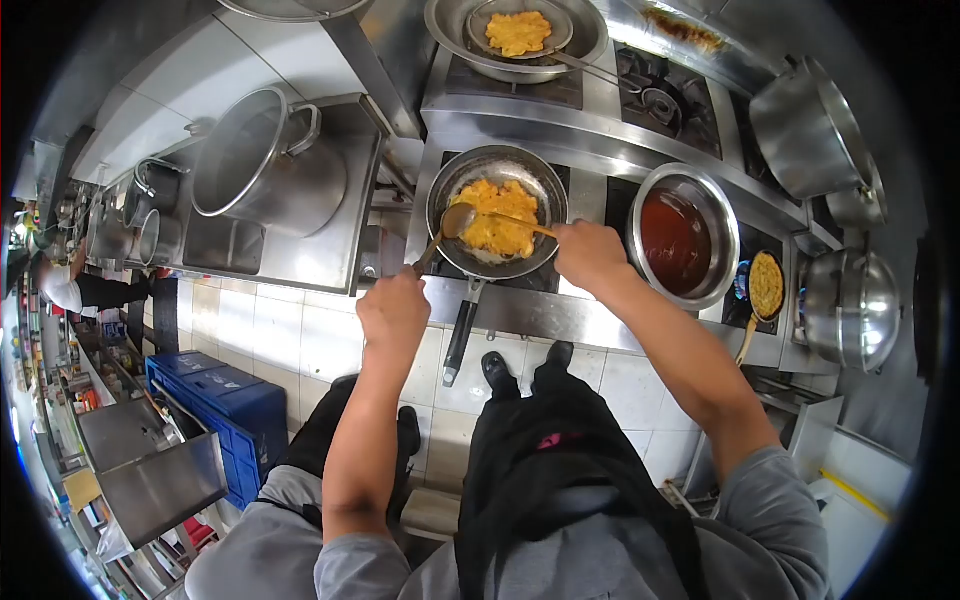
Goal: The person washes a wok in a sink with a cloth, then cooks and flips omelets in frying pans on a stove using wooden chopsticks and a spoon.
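A frying pan sits on the stove with its black handle pointing toward me. Yellow cooked egg lies in it, loosely broken up. My left hand is closed around the handle of a spoon, whose bowl rests at the egg's left side. From the right, my right hand grips a thin wooden utensil that reaches across the egg toward the spoon. Its far end is hard to make out. Neither hand touches the pan.
Right of the pan stands a steel bowl of red sauce. A small pan sits by a blue flame. Behind, a strainer with egg rests over a basin. A large pot is left. Another person's grey sleeve is close beside me.
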The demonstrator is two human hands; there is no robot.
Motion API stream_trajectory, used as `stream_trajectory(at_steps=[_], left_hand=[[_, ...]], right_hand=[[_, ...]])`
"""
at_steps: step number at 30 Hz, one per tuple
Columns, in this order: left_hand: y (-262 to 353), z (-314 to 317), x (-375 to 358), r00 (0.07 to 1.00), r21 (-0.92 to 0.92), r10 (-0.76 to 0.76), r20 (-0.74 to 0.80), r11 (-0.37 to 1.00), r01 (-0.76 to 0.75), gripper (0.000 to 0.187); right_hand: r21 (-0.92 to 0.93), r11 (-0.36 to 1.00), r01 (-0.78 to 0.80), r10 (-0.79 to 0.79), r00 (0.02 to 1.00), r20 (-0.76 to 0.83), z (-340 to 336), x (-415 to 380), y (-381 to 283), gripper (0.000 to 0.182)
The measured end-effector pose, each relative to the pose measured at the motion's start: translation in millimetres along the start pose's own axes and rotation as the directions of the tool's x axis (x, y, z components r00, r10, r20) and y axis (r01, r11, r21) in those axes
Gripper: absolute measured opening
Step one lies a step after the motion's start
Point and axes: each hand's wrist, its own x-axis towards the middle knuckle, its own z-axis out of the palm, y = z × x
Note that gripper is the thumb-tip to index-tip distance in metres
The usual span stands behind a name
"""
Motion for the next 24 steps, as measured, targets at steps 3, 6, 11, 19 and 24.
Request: stream_trajectory(at_steps=[3, 6, 11, 19, 24], left_hand=[[-4, -17, 4, 1.000, 0.018, 0.009, -0.011, 1.000, -0.009, 0.020], [4, -25, 22, 0.977, 0.104, 0.096, -0.188, 0.992, -0.078, 0.014], [22, -27, 60, 0.982, 0.230, 0.185, -0.036, 0.958, -0.172, 0.016], [-34, -44, 96, 0.985, -0.017, 0.159, 0.061, 0.987, -0.158, 0.033], [-74, 31, 108, 0.896, -0.461, 0.179, 0.406, 0.887, 0.032, 0.032]], right_hand=[[0.070, 0.998, -0.009, 0.013, 0.998, -0.057, -7, -19, 14, 0.026], [0.075, 0.996, -0.051, 0.060, 0.991, -0.121, 4, -41, 21, 0.027], [0.049, 0.988, -0.148, 0.150, 0.988, -0.039, 15, -52, 18, 0.027], [0.136, 0.975, -0.177, 0.187, 0.980, -0.062, 19, -49, 40, 0.025], [0.180, 0.969, -0.172, 0.178, 0.984, -0.019, 20, -43, 52, 0.026]])
